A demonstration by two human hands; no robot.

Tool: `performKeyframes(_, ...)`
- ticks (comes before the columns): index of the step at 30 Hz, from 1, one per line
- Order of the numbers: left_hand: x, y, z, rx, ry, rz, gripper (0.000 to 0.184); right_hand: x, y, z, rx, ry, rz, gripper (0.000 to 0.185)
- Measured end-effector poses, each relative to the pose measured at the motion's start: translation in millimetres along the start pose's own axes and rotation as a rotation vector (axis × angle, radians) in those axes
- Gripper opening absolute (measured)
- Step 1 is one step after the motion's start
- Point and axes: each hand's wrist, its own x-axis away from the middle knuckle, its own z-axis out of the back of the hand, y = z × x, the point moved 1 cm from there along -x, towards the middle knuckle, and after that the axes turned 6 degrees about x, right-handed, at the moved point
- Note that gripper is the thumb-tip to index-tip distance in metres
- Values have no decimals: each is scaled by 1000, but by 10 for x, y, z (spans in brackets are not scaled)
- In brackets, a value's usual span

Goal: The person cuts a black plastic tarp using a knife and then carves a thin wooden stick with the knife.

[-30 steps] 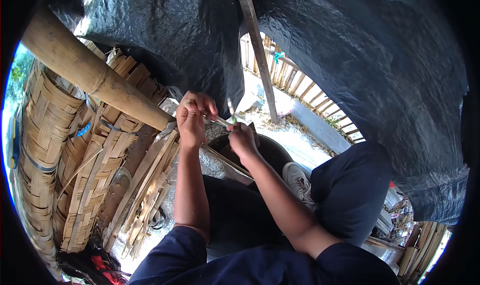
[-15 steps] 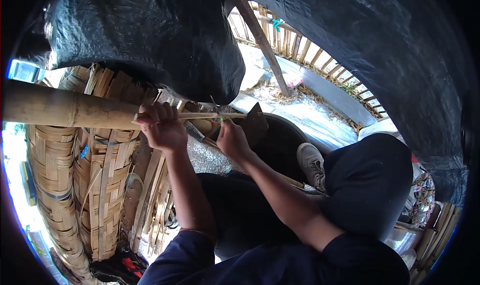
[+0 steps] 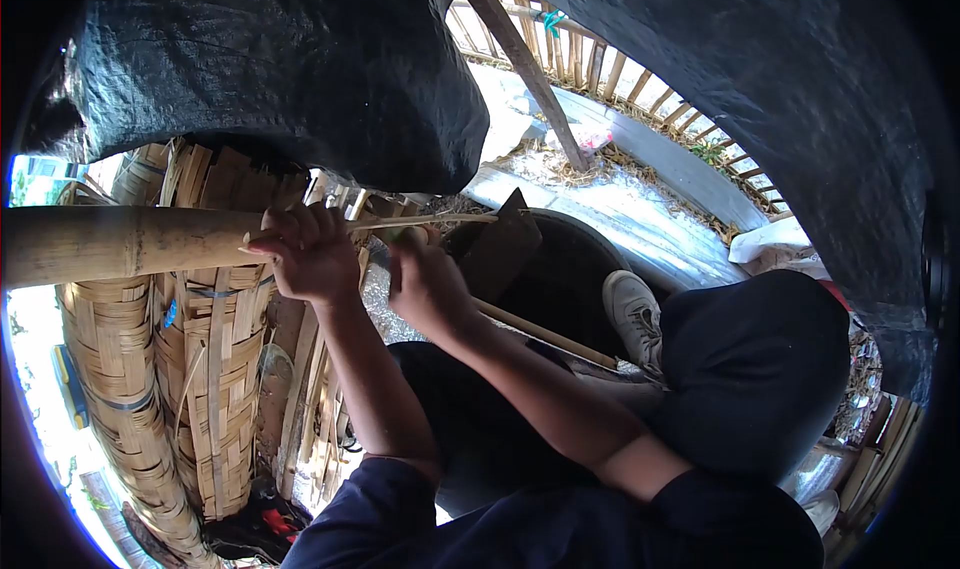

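Note:
My left hand (image 3: 312, 257) is wrapped round a pale bamboo strip (image 3: 445, 219), close to the end of a thick bamboo pole (image 3: 130, 239). The strip's short end pokes out left of the thumb. Its longer part runs right, to a dark pointed flat piece (image 3: 508, 234). My right hand (image 3: 428, 284) is closed just right of my left hand, below the strip. A bit of the green part of a knife (image 3: 408, 236) shows at its fingers; the blade is hidden now.
A dark round tub (image 3: 570, 259) lies beyond my hands, near my shoe (image 3: 632, 314). Tall woven bamboo baskets (image 3: 205, 389) stand at left. Black plastic sheeting (image 3: 300, 79) hangs overhead, beside a slanting wooden post (image 3: 525, 69). A bamboo fence (image 3: 610, 69) stands behind.
My right hand has moved left along the strip, nearer my left hand. The thin blade seen above it before no longer shows. My left hand still grips the strip.

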Motion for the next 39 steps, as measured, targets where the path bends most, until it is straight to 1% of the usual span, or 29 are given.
performKeyframes(1,4,-43,-17,-28,51,-5,52,8,-32,-40,-24,72,27,10)
performKeyframes(2,-30,-100,-6,-58,26,-22,56,18,-49,-57,-49,146,56,11)
performKeyframes(4,-16,-107,-16,-120,-20,0,57,-72,471,-161,78,55,-57,13)
performKeyframes(5,-15,-107,-15,-180,-66,21,59,-55,901,-255,170,53,-99,14)
performKeyframes(6,-9,-119,24,-180,-43,25,61,-30,1218,-284,264,50,-140,16)
performKeyframes(7,6,-125,43,-179,-47,23,61,-12,1246,-199,264,54,-137,16)
performKeyframes(8,17,-141,50,-140,-97,19,61,-1,1279,-134,253,-6,-226,18)
performKeyframes(9,14,-170,52,-100,-145,18,60,8,1252,-82,240,-65,-318,20)
performKeyframes(10,14,-185,14,-79,-168,30,60,21,1043,-113,166,-4,-175,19)
performKeyframes(11,-2,-192,19,-80,-160,33,60,-9,738,-92,168,-10,-180,19)
performKeyframes(13,-22,-200,55,-47,-119,19,61,-46,216,-2,-56,148,-20,19)
performKeyframes(14,-36,-184,90,-6,-137,47,61,-68,236,-2,-55,142,-20,19)
performKeyframes(16,-38,-164,92,-3,-175,61,61,-141,340,-27,-45,70,-111,17)
performKeyframes(18,-41,-143,111,4,-220,78,61,-178,786,-129,-50,72,-90,17)
performKeyframes(19,-26,-127,157,-10,-176,60,61,-215,840,-102,-50,69,-66,17)
performKeyframes(20,-22,-112,203,-22,-133,40,61,-253,869,-128,-3,1,-107,14)
performKeyframes(21,-23,-90,220,-22,-131,39,61,-237,707,-64,-2,-1,-107,14)
performKeyframes(23,-38,-73,248,62,-128,66,59,-176,248,72,207,-48,-79,13)
performKeyframes(24,-40,-79,241,62,-126,66,59,-139,53,87,73,15,-14,14)
performKeyframes(25,-39,-88,211,63,-179,90,59,-102,-87,67,-61,76,49,15)
performKeyframes(26,-24,-94,180,65,-232,115,59,-78,-141,31,-28,122,47,13)
performKeyframes(29,17,-111,92,44,-271,120,62,-8,6,81,-85,122,-13,12)
performKeyframes(30,12,-114,74,45,-276,124,62,-33,75,141,28,28,-70,13)
performKeyframes(32,19,-112,49,-17,-347,115,63,-42,161,194,71,23,-107,14)
performKeyframes(33,24,-113,25,-18,-344,119,63,-37,149,216,118,10,-143,15)
performKeyframes(35,31,-126,-33,-27,-339,177,60,-12,61,222,79,44,-144,17)
performKeyframes(37,30,-148,-43,-17,-354,183,60,-2,-120,295,27,94,-82,17)
performKeyframes(38,22,-168,-57,-9,-376,192,60,-6,-181,325,37,28,-134,17)
performKeyframes(39,26,-173,-83,-5,-376,192,60,-9,-216,353,40,31,-135,17)
